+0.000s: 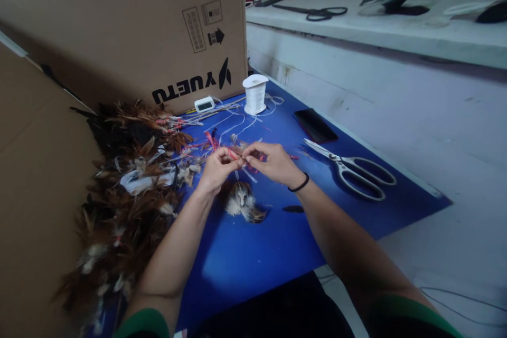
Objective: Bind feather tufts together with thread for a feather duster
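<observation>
Above the middle of the blue table, my left hand is closed in a pinch on a thin red plastic strip. My right hand, with a black band on its wrist, pinches at the same strip, its fingertips meeting those of the left. Exactly how the strip runs between the fingers is too small to tell. Below them lies a small tuft of brown and white feathers. More red scraps and pale ribbon bits are partly hidden behind the hands.
Brown feather bunches pile up along the left, beside a large cardboard box. A white ribbon spool and a small white digital display stand at the back. On the right lie a dark phone and large scissors.
</observation>
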Motion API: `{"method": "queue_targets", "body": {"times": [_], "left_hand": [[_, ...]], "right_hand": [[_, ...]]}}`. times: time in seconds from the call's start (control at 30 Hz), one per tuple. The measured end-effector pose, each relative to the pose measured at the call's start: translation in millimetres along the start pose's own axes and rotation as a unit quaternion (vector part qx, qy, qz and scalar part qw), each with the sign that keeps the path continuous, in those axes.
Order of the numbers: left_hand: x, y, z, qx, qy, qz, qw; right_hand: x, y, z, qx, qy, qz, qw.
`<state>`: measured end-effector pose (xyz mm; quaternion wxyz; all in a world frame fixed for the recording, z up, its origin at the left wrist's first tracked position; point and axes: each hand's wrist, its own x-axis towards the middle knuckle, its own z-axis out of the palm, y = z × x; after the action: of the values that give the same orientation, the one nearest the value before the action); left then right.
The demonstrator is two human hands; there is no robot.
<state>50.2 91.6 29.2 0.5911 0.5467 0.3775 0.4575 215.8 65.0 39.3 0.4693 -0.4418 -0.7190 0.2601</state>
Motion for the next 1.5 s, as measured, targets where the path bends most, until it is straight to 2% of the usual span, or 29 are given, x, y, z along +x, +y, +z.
{"method": "queue_targets", "body": {"times": [0.2,0.33,0.57,0.8,0.93,1.2,1.5], "left_hand": [[2,-4,0.3,0.059,0.019,0.081,0.995],[2,-7,2.8,0.075,0.039,0.105,0.991],[1,-16,3.7,0.121,0.062,0.143,0.98],[0,-15,2.9,0.179,0.078,0.196,0.961],[0,-15,4.8,0.171,0.088,0.188,0.963],[0,-14,7.1,0.131,0.093,0.161,0.974],[1,-16,5.8,0.087,0.095,0.146,0.981]], "right_hand": [[1,10,7,0.087,0.016,0.051,0.995],[1,13,10,0.106,0.031,0.079,0.991],[2,20,14,0.161,0.003,0.122,0.979],[3,20,16,0.195,-0.008,0.16,0.968],[3,19,15,0.194,-0.005,0.153,0.969],[3,14,16,0.178,-0.002,0.203,0.963],[3,10,12,0.177,0.009,0.206,0.962]]}}
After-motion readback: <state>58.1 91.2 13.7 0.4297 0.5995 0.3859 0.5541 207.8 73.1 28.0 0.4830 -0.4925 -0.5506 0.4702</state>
